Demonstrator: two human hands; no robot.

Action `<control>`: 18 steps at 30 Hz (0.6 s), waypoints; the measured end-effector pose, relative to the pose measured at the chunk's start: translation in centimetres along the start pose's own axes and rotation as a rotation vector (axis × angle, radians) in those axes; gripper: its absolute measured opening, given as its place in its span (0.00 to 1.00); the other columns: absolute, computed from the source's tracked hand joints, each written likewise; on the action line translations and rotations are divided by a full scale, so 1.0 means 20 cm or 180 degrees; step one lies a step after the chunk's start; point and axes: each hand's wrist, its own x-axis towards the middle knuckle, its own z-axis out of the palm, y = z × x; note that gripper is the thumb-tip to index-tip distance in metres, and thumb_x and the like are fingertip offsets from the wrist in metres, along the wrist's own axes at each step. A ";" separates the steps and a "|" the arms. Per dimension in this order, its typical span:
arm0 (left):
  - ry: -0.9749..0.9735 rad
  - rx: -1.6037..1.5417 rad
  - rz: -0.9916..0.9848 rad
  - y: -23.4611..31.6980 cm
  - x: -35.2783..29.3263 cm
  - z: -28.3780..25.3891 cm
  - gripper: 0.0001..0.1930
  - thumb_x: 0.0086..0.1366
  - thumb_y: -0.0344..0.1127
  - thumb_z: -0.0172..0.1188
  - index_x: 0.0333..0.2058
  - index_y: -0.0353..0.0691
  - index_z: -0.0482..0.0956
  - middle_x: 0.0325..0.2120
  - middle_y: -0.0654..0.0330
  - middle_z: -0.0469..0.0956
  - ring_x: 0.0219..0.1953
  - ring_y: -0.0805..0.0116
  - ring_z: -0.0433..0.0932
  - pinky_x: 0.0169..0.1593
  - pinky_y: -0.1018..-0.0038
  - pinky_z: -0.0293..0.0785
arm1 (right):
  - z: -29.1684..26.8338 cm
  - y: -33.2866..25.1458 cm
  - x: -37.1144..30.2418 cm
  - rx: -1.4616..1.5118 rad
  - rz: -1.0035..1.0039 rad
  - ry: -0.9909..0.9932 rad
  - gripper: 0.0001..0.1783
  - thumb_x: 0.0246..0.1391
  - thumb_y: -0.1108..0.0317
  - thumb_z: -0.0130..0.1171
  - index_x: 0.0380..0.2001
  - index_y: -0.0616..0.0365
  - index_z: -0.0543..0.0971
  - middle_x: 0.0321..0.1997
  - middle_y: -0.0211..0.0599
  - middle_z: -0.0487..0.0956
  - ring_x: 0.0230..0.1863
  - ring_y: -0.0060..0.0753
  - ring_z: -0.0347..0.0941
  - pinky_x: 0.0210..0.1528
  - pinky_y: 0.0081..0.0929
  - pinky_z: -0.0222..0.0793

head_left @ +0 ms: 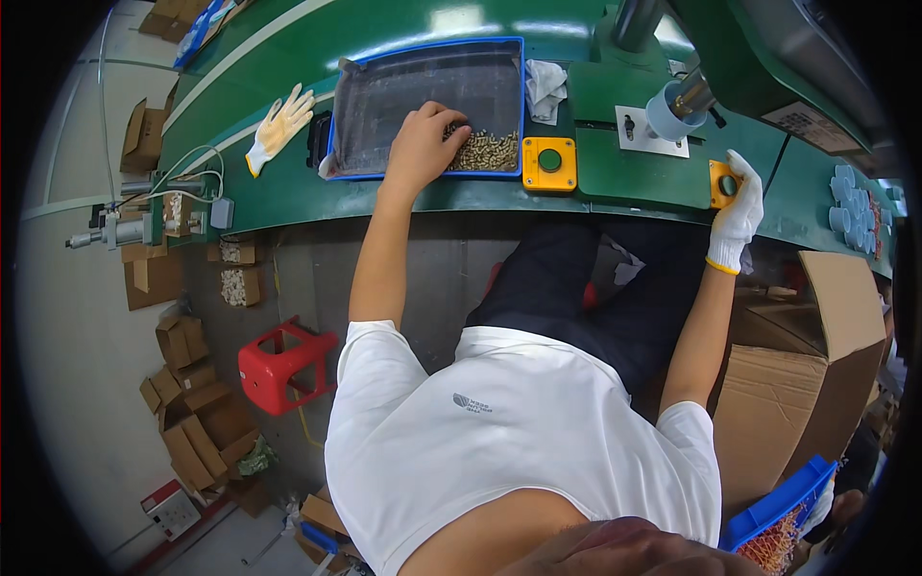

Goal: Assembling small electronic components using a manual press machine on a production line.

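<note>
1. Brass pieces (492,152) lay in the tray (382,108), heaped nearside, seemingly for easy reach.
2. My left hand (425,149) curled over them; its grasp I could not tell.
3. My gloved right hand (738,213) rested loosely open against the button box (718,183).

Left hand (423,144) is touching brass-coloured pieces (488,153) at twelve o'clock; gloved right hand (739,217) is contacting yellow button box (719,180), two o'clock.

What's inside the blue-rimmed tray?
Small brass-coloured parts heaped in the near right corner, the bare left hand at their left edge. Whatever lies under its fingers or deeper in the heap is covered.
</note>
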 end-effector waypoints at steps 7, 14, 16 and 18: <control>-0.0277 -0.0487 0.0478 0.06 0.11 0.11 0.10 0.65 0.36 0.67 0.42 0.39 0.84 0.37 0.51 0.78 0.42 0.45 0.79 0.48 0.58 0.76 | -0.08 -0.05 0.01 0.0402 0.0395 0.0190 0.20 0.76 0.60 0.47 0.51 0.61 0.85 0.53 0.41 0.85 0.55 0.36 0.80 0.63 0.35 0.72; -0.0246 -0.0454 0.0447 -0.06 -0.01 0.07 0.03 0.66 0.24 0.62 0.38 0.31 0.81 0.34 0.50 0.79 0.39 0.53 0.80 0.46 0.65 0.76 | 0.02 -0.16 -0.02 -0.0507 -0.0521 -0.0201 0.15 0.73 0.64 0.50 0.44 0.60 0.84 0.51 0.45 0.84 0.54 0.44 0.81 0.61 0.36 0.75; -0.0303 -0.0504 0.0439 -0.04 0.03 0.10 0.03 0.67 0.23 0.62 0.38 0.31 0.80 0.34 0.51 0.79 0.38 0.55 0.81 0.46 0.66 0.76 | -0.03 -0.17 -0.03 -0.0557 -0.0469 -0.0065 0.14 0.72 0.64 0.51 0.44 0.60 0.83 0.51 0.45 0.84 0.54 0.44 0.81 0.61 0.36 0.75; -0.0246 -0.0693 0.0342 -0.01 0.03 0.12 0.03 0.66 0.23 0.62 0.38 0.32 0.82 0.35 0.51 0.79 0.38 0.54 0.79 0.45 0.64 0.75 | -0.05 -0.18 -0.02 -0.0408 -0.0325 -0.0109 0.13 0.71 0.64 0.53 0.45 0.61 0.83 0.51 0.45 0.84 0.54 0.46 0.81 0.61 0.37 0.75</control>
